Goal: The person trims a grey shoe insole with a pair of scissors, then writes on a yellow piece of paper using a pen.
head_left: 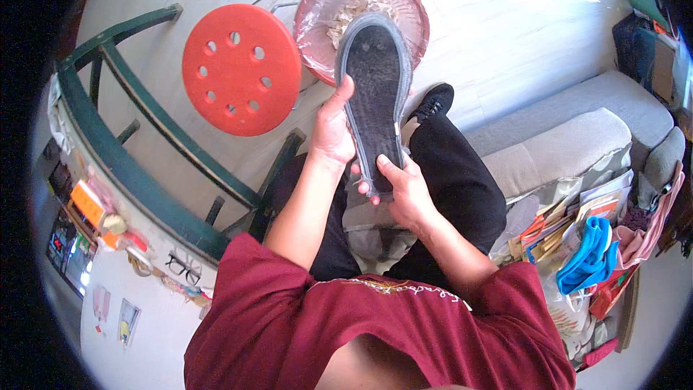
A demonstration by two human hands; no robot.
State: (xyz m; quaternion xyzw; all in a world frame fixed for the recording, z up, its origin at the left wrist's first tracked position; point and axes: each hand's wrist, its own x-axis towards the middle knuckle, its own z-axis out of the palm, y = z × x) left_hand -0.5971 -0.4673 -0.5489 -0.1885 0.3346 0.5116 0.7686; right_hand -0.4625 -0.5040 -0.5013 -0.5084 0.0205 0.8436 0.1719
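Two-handed hold on gray-edged shoe sole, upper centre of frame. Clamped by fingers of left hand at left edge, right hand at lower end. Support evenly; avoid twisting.

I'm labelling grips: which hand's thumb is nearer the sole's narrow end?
The right hand: its thumb lies near that end of the sole; the left hand has its thumb farther up one edge.
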